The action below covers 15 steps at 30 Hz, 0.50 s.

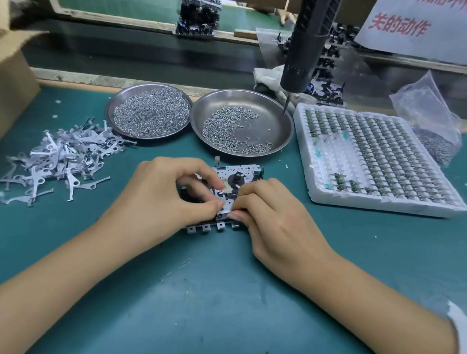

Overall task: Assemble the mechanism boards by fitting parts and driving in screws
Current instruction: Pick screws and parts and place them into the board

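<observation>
So the mechanism board (229, 193) lies flat on the green mat (207, 289), just in front of the two steel screw dishes (241, 122). Left hand (156, 198) has its fingers curled over the board's left side, pinching it. Right hand (271, 215) pinches the board's front edge with bent fingertips. The electric screwdriver (307, 41) hangs above the right dish, nobody holding it.

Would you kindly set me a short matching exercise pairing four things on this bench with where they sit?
Things:
1. levers
2. foam tray
3. board
4. screwdriver

Places:
A. under both hands
B. hanging above the right dish
C. loose pile at far left
D. right of the dishes

Pairs: 1-C, 2-D, 3-A, 4-B
</observation>
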Motion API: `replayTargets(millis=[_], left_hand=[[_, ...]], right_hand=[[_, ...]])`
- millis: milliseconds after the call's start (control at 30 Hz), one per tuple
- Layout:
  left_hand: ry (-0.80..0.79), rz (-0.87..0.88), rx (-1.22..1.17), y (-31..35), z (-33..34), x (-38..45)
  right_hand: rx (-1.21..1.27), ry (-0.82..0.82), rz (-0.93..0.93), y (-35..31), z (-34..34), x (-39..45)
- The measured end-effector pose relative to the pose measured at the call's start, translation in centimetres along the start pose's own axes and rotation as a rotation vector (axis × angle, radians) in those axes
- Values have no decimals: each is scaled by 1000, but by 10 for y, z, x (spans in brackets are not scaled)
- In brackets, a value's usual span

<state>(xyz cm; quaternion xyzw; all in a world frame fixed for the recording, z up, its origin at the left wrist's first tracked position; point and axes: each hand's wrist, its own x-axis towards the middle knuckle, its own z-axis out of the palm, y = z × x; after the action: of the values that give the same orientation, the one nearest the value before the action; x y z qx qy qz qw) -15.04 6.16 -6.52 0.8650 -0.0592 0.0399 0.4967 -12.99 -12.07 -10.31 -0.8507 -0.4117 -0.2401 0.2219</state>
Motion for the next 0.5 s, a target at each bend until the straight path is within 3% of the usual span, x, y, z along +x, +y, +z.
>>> replayTargets(millis=[133,333,500], left_hand=[[-28,6,14,-2,-3,3],[-45,-2,7,-1,-3,4],[-90,29,8,-2,-6,4]], right_hand=[[48,2,24,2,0,1],[504,76,345,9,-8,3],[561,98,415,11,-7,4]])
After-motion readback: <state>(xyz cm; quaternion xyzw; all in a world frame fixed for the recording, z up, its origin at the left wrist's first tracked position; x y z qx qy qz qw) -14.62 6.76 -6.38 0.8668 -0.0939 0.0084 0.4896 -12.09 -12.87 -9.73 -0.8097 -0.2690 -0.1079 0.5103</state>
